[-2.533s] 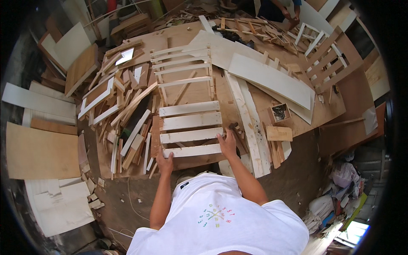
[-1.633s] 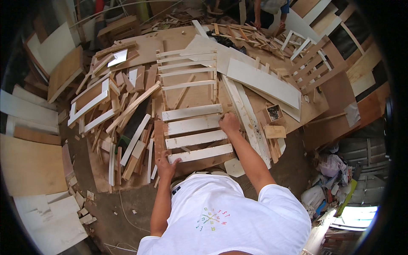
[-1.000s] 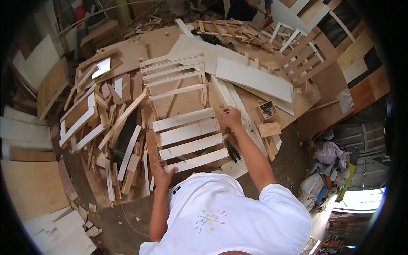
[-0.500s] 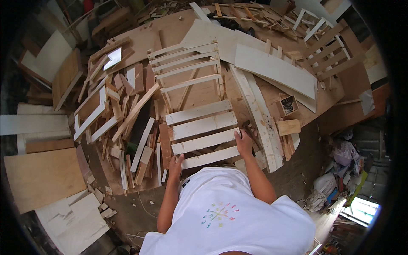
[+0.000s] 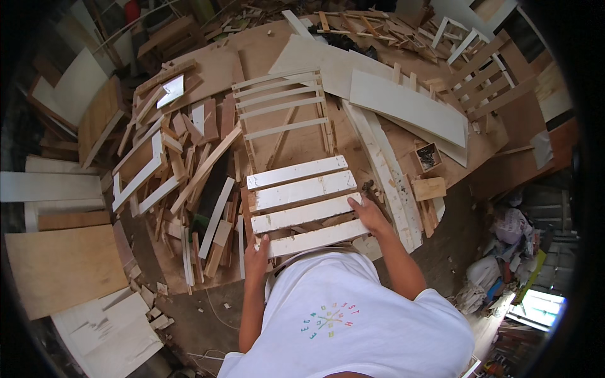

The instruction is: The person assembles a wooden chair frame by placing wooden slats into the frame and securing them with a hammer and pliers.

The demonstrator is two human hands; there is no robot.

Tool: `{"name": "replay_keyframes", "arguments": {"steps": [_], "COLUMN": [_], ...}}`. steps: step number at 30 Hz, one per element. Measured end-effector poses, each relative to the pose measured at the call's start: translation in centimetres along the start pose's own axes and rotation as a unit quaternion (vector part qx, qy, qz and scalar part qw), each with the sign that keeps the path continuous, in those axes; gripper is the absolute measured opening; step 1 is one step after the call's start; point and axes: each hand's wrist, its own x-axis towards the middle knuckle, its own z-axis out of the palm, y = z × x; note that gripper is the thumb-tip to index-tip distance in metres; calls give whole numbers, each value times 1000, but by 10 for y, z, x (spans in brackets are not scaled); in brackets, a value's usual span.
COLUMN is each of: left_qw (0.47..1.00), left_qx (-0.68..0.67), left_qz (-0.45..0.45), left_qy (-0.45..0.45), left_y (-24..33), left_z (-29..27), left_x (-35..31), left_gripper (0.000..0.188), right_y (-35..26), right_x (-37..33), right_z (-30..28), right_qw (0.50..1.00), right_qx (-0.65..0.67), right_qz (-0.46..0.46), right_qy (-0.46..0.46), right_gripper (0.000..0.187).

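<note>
A slatted wooden piece shaped like a chair [image 5: 305, 191] stands in front of my body, with wide white-painted slats near me and a taller rack of thin pale slats [image 5: 287, 111] beyond them. My left hand [image 5: 256, 255] grips its near left corner, fingers closed round the edge and partly hidden. On the right edge, my right hand [image 5: 372, 217] holds the piece by the end of a white slat, thumb on top and fingers out of sight below.
Left of the piece lies a heap of loose wood offcuts [image 5: 201, 170]. To the right are long pale planks [image 5: 380, 167], a white board [image 5: 409, 107] and a small box of dark bits [image 5: 428, 155]. A slatted brown frame [image 5: 498, 85] leans farther right.
The slatted piece has shifted slightly right and toward me. Both hands have moved along with it, still gripping the same edges.
</note>
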Motion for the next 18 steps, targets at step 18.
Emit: {"name": "replay_keyframes", "arguments": {"steps": [18], "left_qw": [969], "left_qx": [113], "left_qz": [215], "left_qy": [-34], "left_y": [106], "left_z": [-68], "left_x": [-24], "left_gripper": [57], "right_y": [-107], "right_x": [-74], "right_z": [-33], "right_qw": [967], "right_qx": [241], "right_qz": [21], "right_qy": [-79], "right_gripper": [67]}}
